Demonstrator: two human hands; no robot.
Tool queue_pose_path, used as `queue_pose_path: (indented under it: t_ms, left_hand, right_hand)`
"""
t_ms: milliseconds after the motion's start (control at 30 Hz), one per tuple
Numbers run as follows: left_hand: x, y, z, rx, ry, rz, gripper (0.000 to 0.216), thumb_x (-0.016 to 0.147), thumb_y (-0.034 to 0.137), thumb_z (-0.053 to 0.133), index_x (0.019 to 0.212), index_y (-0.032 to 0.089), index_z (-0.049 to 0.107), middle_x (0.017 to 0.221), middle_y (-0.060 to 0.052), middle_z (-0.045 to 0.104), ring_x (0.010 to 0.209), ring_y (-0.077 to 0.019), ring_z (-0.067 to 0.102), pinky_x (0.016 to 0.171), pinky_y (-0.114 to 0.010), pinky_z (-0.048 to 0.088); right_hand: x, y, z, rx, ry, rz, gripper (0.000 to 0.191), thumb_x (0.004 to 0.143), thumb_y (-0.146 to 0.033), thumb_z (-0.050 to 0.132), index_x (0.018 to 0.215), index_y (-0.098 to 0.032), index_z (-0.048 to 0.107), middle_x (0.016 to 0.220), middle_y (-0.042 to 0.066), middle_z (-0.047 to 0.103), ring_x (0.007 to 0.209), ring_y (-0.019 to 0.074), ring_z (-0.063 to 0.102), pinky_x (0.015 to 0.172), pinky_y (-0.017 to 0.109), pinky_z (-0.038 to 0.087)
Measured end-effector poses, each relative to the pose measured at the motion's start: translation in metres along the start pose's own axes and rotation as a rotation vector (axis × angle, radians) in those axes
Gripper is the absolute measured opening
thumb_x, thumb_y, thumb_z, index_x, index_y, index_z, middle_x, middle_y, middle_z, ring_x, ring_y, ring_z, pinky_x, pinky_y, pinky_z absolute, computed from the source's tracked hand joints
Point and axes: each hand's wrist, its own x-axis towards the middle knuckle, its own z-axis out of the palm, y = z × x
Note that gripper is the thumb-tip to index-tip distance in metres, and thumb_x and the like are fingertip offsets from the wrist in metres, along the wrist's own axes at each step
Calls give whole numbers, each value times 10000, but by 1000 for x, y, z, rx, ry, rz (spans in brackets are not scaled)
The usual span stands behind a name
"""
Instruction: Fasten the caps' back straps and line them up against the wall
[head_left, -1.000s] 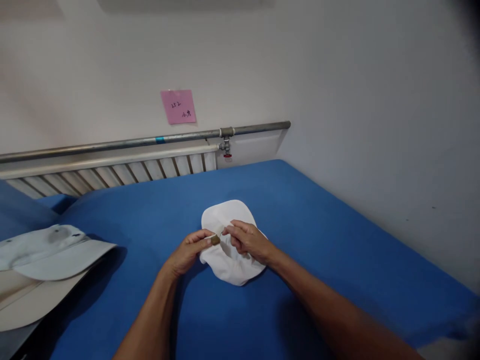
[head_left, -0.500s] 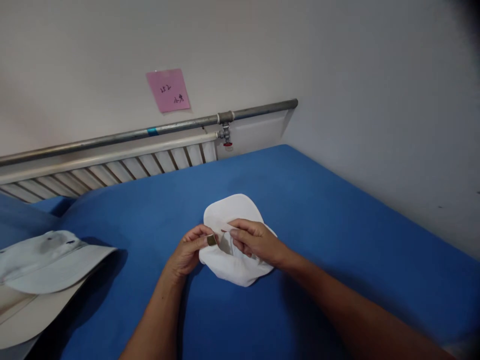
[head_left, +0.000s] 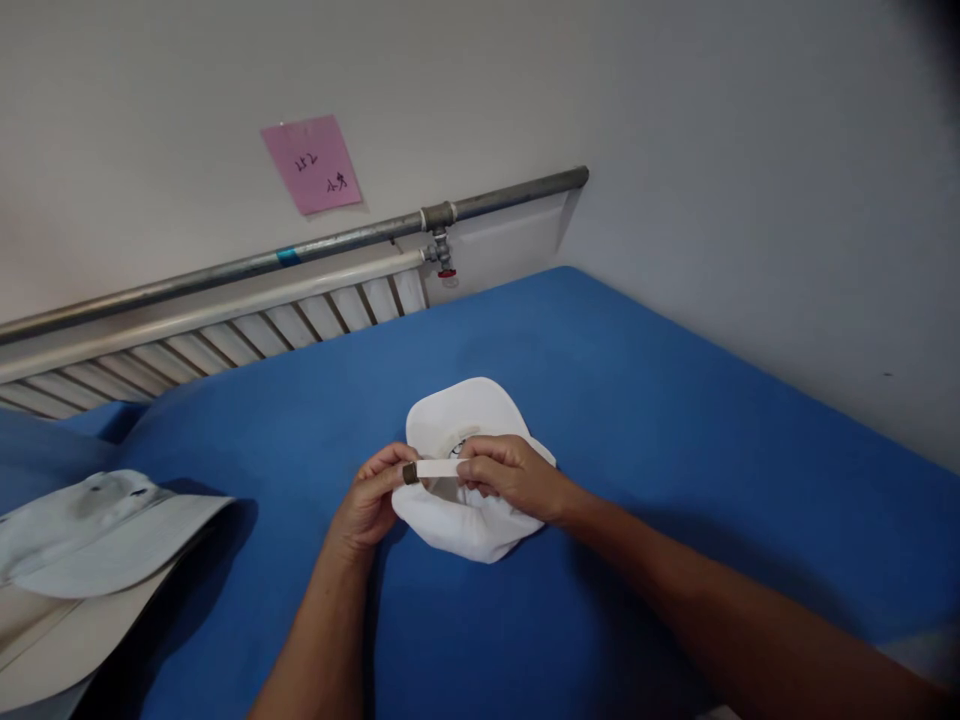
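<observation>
A white cap [head_left: 465,530] lies on the blue surface, its brim [head_left: 465,405] pointing away from me. My left hand [head_left: 375,495] pinches the brass-coloured buckle [head_left: 409,472] at the left end of the cap's strap. The white strap [head_left: 441,468] stretches straight across the cap's back opening, from that buckle to my right hand [head_left: 510,475]. Thumb and fingers of the right hand are closed on the strap's other part. The inside of the cap is partly hidden behind my fingers.
More caps [head_left: 112,550] lie stacked at the left, brims overlapping. A radiator [head_left: 247,338] and a metal pipe [head_left: 337,240] with a red-handled valve [head_left: 445,272] run along the wall. A pink note [head_left: 315,165] is stuck above them. A second wall borders the blue surface [head_left: 675,420] at right.
The strap now lies taut and flat between my hands, where before its end was angled and loose near the right fingers. My left hand has shifted slightly left with the buckle.
</observation>
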Motion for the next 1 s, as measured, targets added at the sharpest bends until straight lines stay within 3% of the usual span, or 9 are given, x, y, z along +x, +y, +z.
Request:
queue_pose_path:
  t_ms: [300, 700, 1000]
  left_hand:
    - [0, 1, 2, 27, -18, -8, 221, 634, 306, 792, 698, 135, 667, 571, -22, 643, 480, -87, 529, 475, -173, 388]
    - [-1, 4, 5, 72, -28, -30, 250, 624, 323, 792, 667, 126, 644, 556, -24, 642, 465, -86, 525, 469, -174, 378]
    - [-1, 4, 6, 110, -25, -40, 271, 613, 340, 792, 669, 122, 641, 558, -25, 640, 464, -87, 519, 472, -179, 376]
  right_hand:
    - [-1, -1, -2, -29, -40, -60, 176, 759, -256, 524, 609, -168, 547, 557, -33, 468, 560, 97, 421, 549, 230, 328]
    - [-1, 4, -11, -303, -100, -360, 175, 818, -226, 522, 683, -146, 601, 668, -10, 543, 644, 105, 492, 639, 231, 374]
    - [-1, 5, -11, -306, -85, -327, 175, 816, -224, 531, 676, -148, 604, 664, -9, 547, 647, 109, 495, 636, 231, 376]
